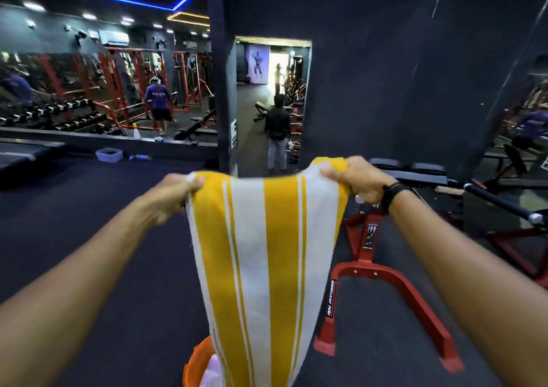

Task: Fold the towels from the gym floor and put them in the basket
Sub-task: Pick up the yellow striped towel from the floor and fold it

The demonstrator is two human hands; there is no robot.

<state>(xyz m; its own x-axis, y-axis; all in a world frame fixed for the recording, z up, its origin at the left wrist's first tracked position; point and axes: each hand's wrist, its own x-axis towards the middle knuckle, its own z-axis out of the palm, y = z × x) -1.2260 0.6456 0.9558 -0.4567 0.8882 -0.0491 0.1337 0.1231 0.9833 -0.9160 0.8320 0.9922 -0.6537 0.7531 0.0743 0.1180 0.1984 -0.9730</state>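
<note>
A yellow-and-white striped towel hangs lengthwise in front of me, held up by its top edge. My left hand pinches the top left corner. My right hand grips the top right corner; a dark band is on that wrist. The towel's lower end drops out of view at the bottom of the frame, over an orange basket. Something white lies inside the basket, mostly hidden behind the towel.
A red-framed weight machine with a black bar stands close on my right. Dark rubber floor spreads to the left. A clear plastic tub and a bottle lie by the mirror wall. A person stands in the doorway ahead.
</note>
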